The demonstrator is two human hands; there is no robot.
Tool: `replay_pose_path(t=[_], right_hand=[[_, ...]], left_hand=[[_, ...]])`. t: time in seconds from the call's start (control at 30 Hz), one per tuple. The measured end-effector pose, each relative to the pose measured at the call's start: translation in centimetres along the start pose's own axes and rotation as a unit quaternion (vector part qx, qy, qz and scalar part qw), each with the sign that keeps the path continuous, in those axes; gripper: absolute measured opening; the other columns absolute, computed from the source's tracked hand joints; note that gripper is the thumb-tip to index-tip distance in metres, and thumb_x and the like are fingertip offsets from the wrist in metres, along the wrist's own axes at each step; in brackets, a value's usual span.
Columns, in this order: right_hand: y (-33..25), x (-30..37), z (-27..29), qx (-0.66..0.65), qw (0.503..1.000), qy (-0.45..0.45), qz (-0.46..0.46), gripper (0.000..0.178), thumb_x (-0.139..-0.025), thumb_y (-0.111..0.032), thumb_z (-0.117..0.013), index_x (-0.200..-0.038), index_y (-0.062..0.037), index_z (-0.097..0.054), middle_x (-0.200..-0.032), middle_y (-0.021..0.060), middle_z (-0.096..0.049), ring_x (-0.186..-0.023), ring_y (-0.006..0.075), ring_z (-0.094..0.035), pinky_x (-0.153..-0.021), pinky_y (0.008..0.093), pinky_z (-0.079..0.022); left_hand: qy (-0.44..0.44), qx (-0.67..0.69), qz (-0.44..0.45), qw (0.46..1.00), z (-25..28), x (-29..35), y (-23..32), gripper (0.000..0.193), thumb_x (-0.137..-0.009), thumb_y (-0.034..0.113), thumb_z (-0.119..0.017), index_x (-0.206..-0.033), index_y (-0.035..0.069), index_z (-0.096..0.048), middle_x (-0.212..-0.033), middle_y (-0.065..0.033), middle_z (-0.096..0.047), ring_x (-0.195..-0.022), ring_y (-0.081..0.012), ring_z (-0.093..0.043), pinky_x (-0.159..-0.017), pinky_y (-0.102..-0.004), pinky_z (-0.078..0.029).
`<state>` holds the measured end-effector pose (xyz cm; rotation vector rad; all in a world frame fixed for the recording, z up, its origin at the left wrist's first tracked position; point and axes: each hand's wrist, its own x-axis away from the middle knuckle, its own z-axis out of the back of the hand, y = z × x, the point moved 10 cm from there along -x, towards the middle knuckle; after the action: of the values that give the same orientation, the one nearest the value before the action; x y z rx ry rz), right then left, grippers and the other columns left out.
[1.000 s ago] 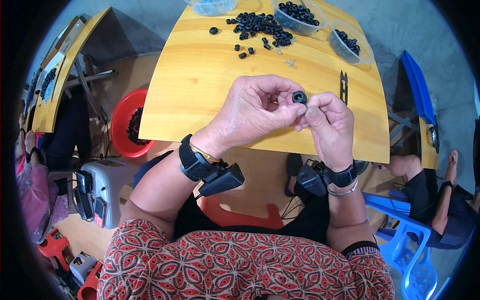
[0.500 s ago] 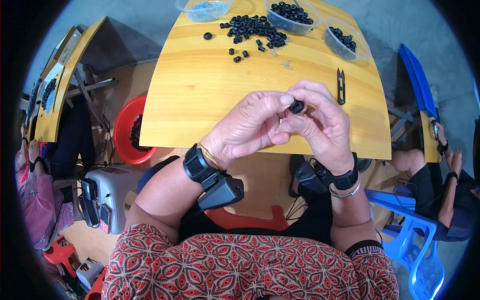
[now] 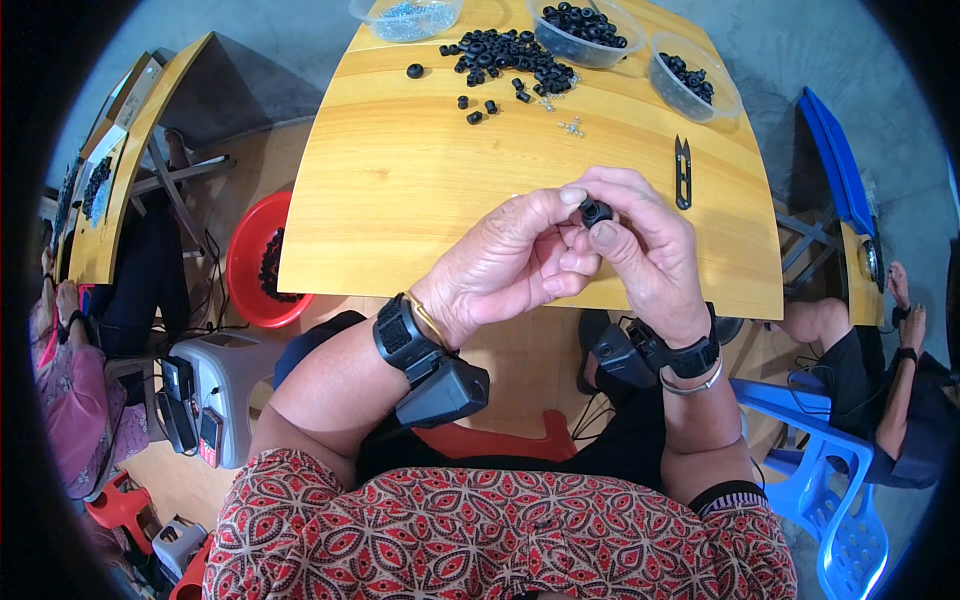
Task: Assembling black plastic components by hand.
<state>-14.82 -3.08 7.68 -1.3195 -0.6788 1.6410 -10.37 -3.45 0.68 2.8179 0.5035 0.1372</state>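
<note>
Above the near edge of the wooden table [image 3: 400,200], a small black knob-like part [image 3: 597,213], rounded with a narrower neck, sits between my two hands. My left hand [image 3: 505,255] pinches it from the left with the thumb, its other fingers curled below. From the other side, the thumb and fingers of my right hand [image 3: 650,240] grip the same part. Farther back lies a loose pile of similar black parts [image 3: 510,60]. Tiny clear pieces [image 3: 571,127] are scattered in front of that pile.
Black thread snips [image 3: 683,172] lie on the right. Along the back stand a clear bowl of bluish bits [image 3: 410,22] and two clear bowls of black parts [image 3: 585,25] [image 3: 690,80]. A red basin [image 3: 250,265] is on the floor at left. Other people sit at both sides.
The black part has turned a little, so its neck now shows. My right thumb has moved up onto it, and my left fingers have curled in more beneath.
</note>
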Motion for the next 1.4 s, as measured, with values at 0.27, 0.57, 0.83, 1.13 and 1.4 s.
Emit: replay_pose_path(t=[0.27,0.57,0.83,1.13,1.4], right_hand=[[0.7,0.1,0.3,-0.037,0.998,0.017,-0.045,0.018,-0.076,-0.001,-0.055,-0.094,0.0028,-0.055,-0.093,0.0073,-0.052,-0.083,0.0126,-0.052,-0.073,0.0238,-0.043],[0.8,0.0,0.4,0.077,0.997,0.025,0.017,0.020,-0.079,-0.003,-0.053,-0.098,0.0023,-0.053,-0.094,0.0066,-0.051,-0.079,0.0108,-0.050,-0.068,0.0218,-0.043],[2.4,0.4,0.1,-0.144,0.982,0.043,-0.118,0.027,-0.080,-0.007,-0.056,-0.102,0.0020,-0.044,-0.081,0.0055,-0.053,-0.069,0.0076,-0.050,-0.056,0.0191,-0.043],[2.5,0.3,0.5,-0.156,0.984,0.024,-0.080,0.018,-0.079,-0.001,-0.055,-0.095,0.0014,-0.046,-0.078,0.0066,-0.055,-0.062,0.0080,-0.050,-0.055,0.0191,-0.043],[2.2,0.5,-0.1,-0.163,0.984,-0.009,-0.076,0.019,-0.079,0.002,-0.052,-0.096,0.0022,-0.045,-0.079,0.0076,-0.055,-0.062,0.0089,-0.051,-0.058,0.0195,-0.044]], left_hand=[[0.034,-0.018,-0.021,0.999,0.8,-0.2,0.2,0.018,-0.082,0.023,-0.055,-0.080,0.006,-0.052,-0.064,-0.0003,-0.049,-0.056,-0.0076,-0.040,-0.046,-0.0177,-0.034],[0.081,-0.185,-0.143,0.969,0.5,0.1,2.7,0.014,-0.081,0.016,-0.057,-0.084,0.003,-0.055,-0.070,-0.0011,-0.055,-0.057,-0.0045,-0.047,-0.045,-0.0157,-0.036],[0.121,-0.337,-0.264,0.896,0.1,1.1,5.1,0.015,-0.078,0.008,-0.059,-0.090,-0.001,-0.054,-0.075,-0.0061,-0.059,-0.061,-0.0075,-0.054,-0.045,-0.0164,-0.040],[0.074,-0.301,-0.206,0.928,-0.2,0.5,4.4,0.016,-0.078,0.004,-0.057,-0.091,-0.004,-0.054,-0.075,-0.0102,-0.059,-0.061,-0.0132,-0.057,-0.048,-0.0190,-0.045],[0.056,-0.212,-0.133,0.967,0.7,0.3,4.1,0.012,-0.081,0.006,-0.053,-0.086,-0.005,-0.053,-0.074,-0.0134,-0.059,-0.062,-0.0199,-0.059,-0.049,-0.0221,-0.048]])
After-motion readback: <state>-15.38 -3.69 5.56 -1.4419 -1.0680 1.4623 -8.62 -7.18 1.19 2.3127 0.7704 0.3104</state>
